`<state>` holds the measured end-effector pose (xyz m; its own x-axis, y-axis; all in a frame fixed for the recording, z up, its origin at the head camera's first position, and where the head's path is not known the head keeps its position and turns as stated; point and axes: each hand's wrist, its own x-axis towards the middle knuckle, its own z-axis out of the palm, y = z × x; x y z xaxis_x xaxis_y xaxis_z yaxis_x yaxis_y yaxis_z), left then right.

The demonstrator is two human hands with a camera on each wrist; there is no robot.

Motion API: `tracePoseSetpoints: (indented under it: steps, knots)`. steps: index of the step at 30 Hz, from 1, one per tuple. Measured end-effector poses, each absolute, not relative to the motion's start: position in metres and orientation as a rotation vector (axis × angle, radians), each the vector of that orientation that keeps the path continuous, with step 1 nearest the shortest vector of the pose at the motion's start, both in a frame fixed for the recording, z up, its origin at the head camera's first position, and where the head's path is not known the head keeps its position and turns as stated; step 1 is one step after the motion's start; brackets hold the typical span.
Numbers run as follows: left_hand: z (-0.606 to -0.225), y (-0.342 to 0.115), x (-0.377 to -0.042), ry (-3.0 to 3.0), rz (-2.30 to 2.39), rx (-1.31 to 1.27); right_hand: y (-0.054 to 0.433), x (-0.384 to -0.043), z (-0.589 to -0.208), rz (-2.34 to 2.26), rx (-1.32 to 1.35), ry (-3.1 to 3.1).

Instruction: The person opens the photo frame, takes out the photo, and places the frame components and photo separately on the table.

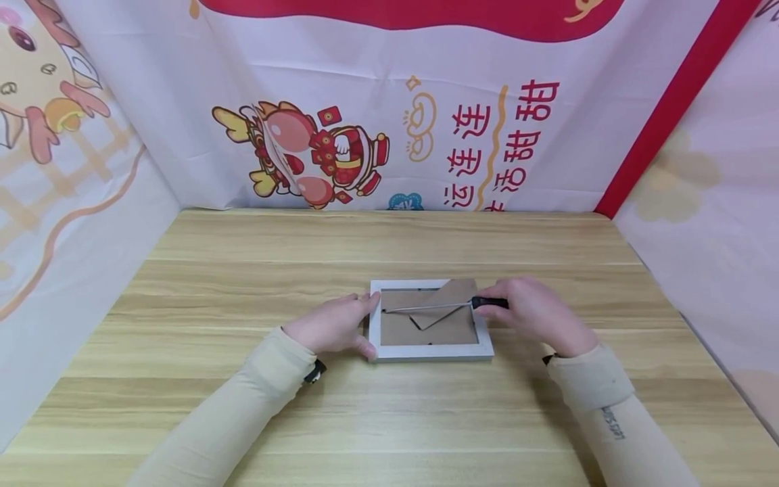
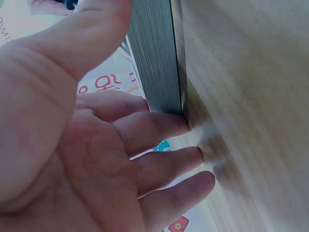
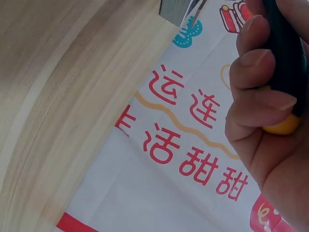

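Note:
A picture frame [image 1: 431, 351] with a pale border lies back up on the table. Set in it is a brown backing board [image 1: 398, 336] with small dark tabs at its edges, and a brown stand flap [image 1: 447, 308] slants across it. My left hand [image 1: 333, 323] rests against the frame's left side, thumb at the near corner; in the left wrist view its fingers [image 2: 164, 166] are spread and fairly straight. My right hand [image 1: 535, 311] grips the black handle of a screwdriver [image 3: 288, 63], yellow at its end. The thin shaft crosses the board, its tip at a left-side tab.
The wood-grain table [image 1: 243, 270] extends around the frame. Behind it hangs a white printed cloth [image 1: 341, 61] with red lettering and a cartoon figure. More printed cloth [image 1: 700, 203] borders the table's right side, and another such cloth [image 1: 73, 223] its left side.

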<state>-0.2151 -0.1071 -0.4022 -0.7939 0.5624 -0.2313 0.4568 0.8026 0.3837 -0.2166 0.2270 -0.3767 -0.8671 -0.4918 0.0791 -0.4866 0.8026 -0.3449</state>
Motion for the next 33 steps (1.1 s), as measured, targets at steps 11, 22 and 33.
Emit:
tracePoseSetpoints:
  steps: [11,22,33]
  knots:
    - [-0.404,-0.106,-0.215,2.647,0.472,0.778,0.213,-0.220,-0.350,-0.379,-0.873,3.008]
    - [-0.399,-0.108,-0.214,2.649,0.475,0.774,0.167,-0.221,-0.288,-0.055,-0.948,2.973]
    - [-0.399,-0.110,-0.214,2.639,0.499,0.769,0.118,-0.219,-0.247,0.337,-0.911,2.915]
